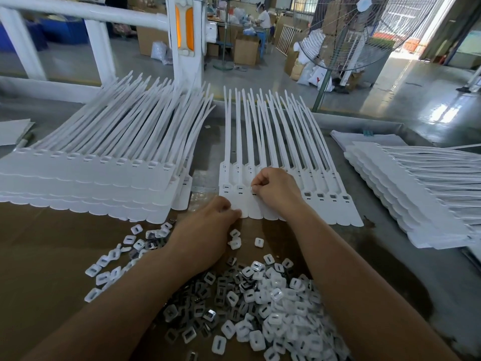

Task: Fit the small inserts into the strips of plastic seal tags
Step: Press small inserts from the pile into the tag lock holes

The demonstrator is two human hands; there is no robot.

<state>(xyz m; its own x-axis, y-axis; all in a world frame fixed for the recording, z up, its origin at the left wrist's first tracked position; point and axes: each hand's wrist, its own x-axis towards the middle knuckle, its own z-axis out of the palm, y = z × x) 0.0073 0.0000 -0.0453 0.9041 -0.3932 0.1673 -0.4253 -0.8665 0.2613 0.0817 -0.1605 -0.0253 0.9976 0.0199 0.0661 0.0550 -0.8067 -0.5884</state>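
Head view: the right hand (277, 190) is curled shut, pinching something too small to identify at the strip of seal tags (283, 178) mid-surface. The left hand (208, 230) hides its fingertips at the strip's near edge, grip unreadable; loose inserts (260, 308) lie heaped nearer, partly under the forearms.

Strip of white plastic seal tags (289, 162) lies flat at centre, flag ends toward the near edge, long tails fanning toward the far side. Its two leftmost sockets each carry a seated insert showing a dark slot; the four rightmost sockets stand open and dark. The sockets between are hidden. Stack of like strips (104, 162) lies to the left, several layers deep, tails raised and pointing far. A second stack (416, 194) lies to the right, tails pointing right. Loose inserts (260, 303), small white rounded squares with rectangular slots, some showing metal, lie heaped nearest, a few scattered to the left.
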